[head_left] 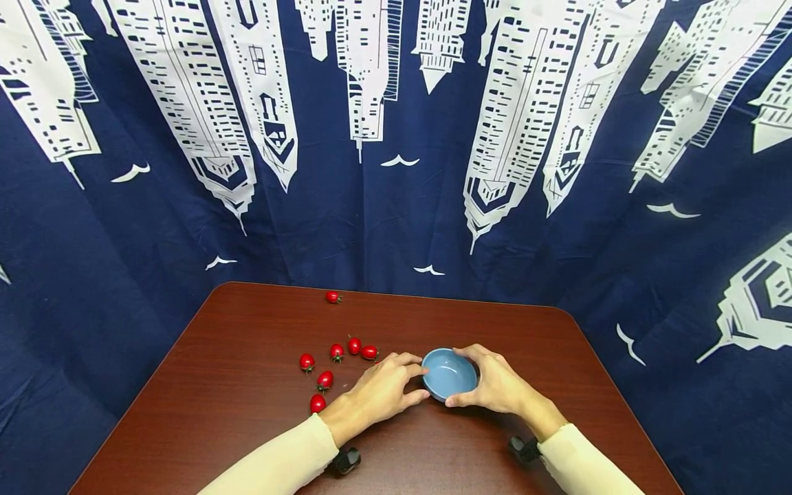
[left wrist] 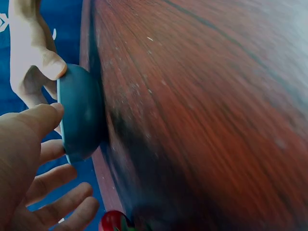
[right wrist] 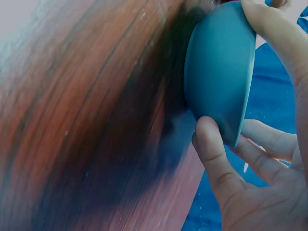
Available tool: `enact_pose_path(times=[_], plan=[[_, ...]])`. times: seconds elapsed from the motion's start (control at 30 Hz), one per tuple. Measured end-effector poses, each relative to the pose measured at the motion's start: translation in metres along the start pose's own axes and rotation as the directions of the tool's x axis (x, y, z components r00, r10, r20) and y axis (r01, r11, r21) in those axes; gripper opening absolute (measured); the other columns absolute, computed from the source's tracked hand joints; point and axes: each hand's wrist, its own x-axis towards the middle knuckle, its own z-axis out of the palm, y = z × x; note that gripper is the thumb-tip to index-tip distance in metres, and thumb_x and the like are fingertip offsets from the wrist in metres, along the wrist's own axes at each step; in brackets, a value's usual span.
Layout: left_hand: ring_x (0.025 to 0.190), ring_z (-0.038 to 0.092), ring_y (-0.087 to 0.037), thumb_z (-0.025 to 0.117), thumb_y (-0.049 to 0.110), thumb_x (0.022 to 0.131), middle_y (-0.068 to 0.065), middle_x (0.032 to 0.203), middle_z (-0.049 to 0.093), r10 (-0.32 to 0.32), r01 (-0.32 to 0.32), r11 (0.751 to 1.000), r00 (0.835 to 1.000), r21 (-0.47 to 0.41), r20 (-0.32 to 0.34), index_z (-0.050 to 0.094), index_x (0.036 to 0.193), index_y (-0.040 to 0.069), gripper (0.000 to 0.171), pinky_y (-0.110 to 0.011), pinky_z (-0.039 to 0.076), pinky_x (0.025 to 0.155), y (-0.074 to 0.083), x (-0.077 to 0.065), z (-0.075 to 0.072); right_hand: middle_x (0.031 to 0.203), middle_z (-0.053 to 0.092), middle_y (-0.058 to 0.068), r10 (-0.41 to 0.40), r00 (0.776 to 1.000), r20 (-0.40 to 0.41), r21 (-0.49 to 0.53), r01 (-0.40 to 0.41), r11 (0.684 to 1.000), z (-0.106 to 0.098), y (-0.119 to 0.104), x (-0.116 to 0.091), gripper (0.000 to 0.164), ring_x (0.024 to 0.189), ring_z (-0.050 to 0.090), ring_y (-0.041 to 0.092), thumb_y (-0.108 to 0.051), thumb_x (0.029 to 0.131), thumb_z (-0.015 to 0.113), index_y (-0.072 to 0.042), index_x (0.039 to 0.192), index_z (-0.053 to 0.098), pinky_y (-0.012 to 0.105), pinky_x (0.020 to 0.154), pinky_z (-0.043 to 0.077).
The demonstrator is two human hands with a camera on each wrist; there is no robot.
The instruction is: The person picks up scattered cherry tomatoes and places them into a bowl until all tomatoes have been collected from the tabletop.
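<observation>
- Bowl (head_left: pixel 449 378): upright, right of the tabletop's (head_left: pixel 216 385) middle, nearer its right edge.
- Right hand (head_left: pixel 500 385): clamped on the bowl, thumb and fingers across its rim.
- Left hand (head_left: pixel 385 388): fingers apart, tips at the bowl's left rim.
- Tomatoes (head_left: pixel 324 380): left of the bowl, one near the far edge.

A plain cream left sleeve (head_left: pixel 275 459) and a matching right sleeve (head_left: pixel 584 464) are being worn down to the wrists; a small, black, blocky left wrist device (head_left: pixel 346 461) and right wrist device (head_left: pixel 524 449) are being worn beside the cuffs.
</observation>
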Motion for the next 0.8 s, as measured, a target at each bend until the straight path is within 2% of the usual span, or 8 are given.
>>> enact_pose_path(times=[0.2, 0.4, 0.53, 0.8], plan=[[0.137, 0.075, -0.022, 0.085, 0.043, 0.109, -0.002, 0.149, 0.079, 0.006, -0.006, 1.0, 1.0, 0.01, -0.017, 0.084, 0.143, 0.021, 0.041, -0.04, 0.066, 0.116, -0.007, -0.007, -0.001, 0.146, 0.076, 0.008, -0.014, 1.0, 0.005, -0.017, 0.014, 1.0, 0.005, -0.008, 0.003, 0.112, 0.126, 0.076, 0.026, -0.068, 0.074, 0.106, -0.004, 0.157, 0.068, 0.041, 0.102, 0.067], [0.132, 0.077, -0.022, 0.087, 0.041, 0.108, -0.002, 0.144, 0.082, 0.019, -0.019, 1.0, 0.999, 0.006, -0.049, 0.086, 0.138, 0.019, 0.038, -0.039, 0.068, 0.112, -0.011, -0.013, -0.006, 0.148, 0.076, 0.009, -0.02, 1.0, 0.019, -0.032, 0.02, 0.999, 0.007, -0.017, 0.005, 0.112, 0.129, 0.076, 0.028, -0.071, 0.075, 0.105, -0.004, 0.158, 0.068, 0.045, 0.105, 0.067], [0.129, 0.079, -0.021, 0.087, 0.04, 0.107, -0.002, 0.141, 0.082, 0.021, -0.02, 1.0, 0.998, 0.013, -0.061, 0.087, 0.136, 0.017, 0.037, -0.037, 0.069, 0.109, -0.014, -0.019, -0.008, 0.149, 0.075, 0.008, -0.031, 0.999, 0.036, -0.021, 0.032, 0.999, 0.008, -0.023, 0.007, 0.111, 0.129, 0.076, 0.027, -0.071, 0.076, 0.104, -0.004, 0.158, 0.068, 0.043, 0.105, 0.067], [0.125, 0.08, -0.019, 0.088, 0.036, 0.107, -0.005, 0.138, 0.083, 0.036, -0.035, 0.999, 0.996, 0.009, -0.079, 0.087, 0.134, 0.013, 0.036, -0.035, 0.069, 0.107, -0.017, -0.029, -0.014, 0.148, 0.076, 0.008, -0.107, 0.994, 0.037, 0.003, 0.107, 0.994, 0.012, -0.027, 0.008, 0.108, 0.126, 0.076, 0.024, -0.069, 0.078, 0.104, -0.003, 0.157, 0.069, 0.039, 0.101, 0.068]])
